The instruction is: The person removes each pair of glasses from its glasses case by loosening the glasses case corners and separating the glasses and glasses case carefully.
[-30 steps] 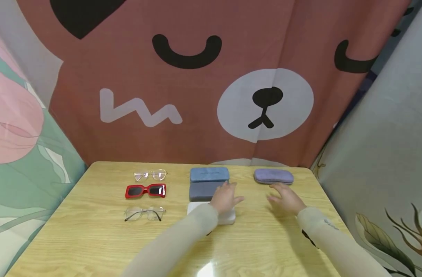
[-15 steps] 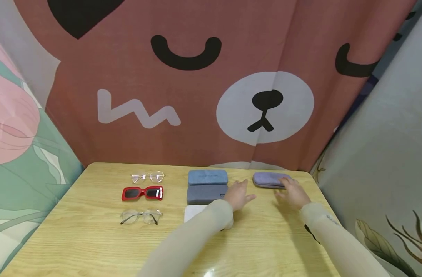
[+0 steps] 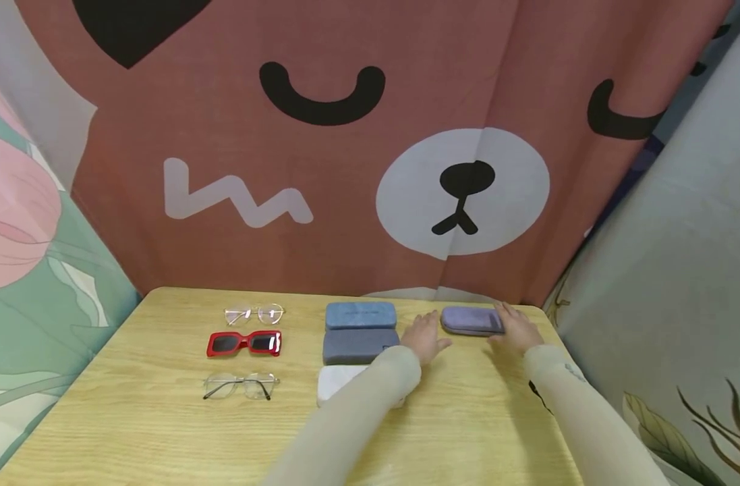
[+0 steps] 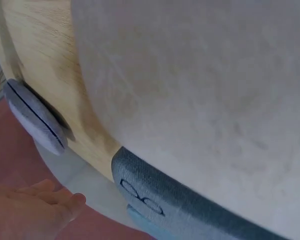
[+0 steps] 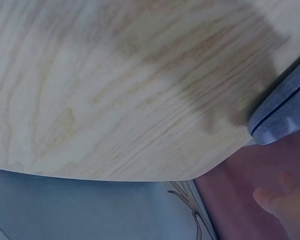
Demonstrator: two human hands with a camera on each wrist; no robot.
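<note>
A purple glasses case (image 3: 469, 321) lies at the back right of the table, between my two hands. My right hand (image 3: 517, 329) is at its right end, fingers extended and overlapping that end in the head view. In the right wrist view the fingertips (image 5: 264, 196) show apart from the case (image 5: 285, 107). My left hand (image 3: 425, 337) hovers left of the purple case with fingers spread, holding nothing. Beside it lie a blue glasses case (image 3: 360, 315) and a dark grey one (image 3: 354, 345) with a glasses print. My left sleeve partly hides a white case (image 3: 336, 382).
At the left of the table (image 3: 151, 418) lie clear glasses (image 3: 254, 314) at the back, red-framed sunglasses (image 3: 244, 343) and thin-rimmed glasses (image 3: 239, 387) nearer. A curtain with a bear print (image 3: 321, 256) hangs right behind the table; more cloth hangs at both sides.
My left hand has moved right, from over the grey and white cases to beside the purple case. My right hand has moved forward and right to the purple case's right end.
</note>
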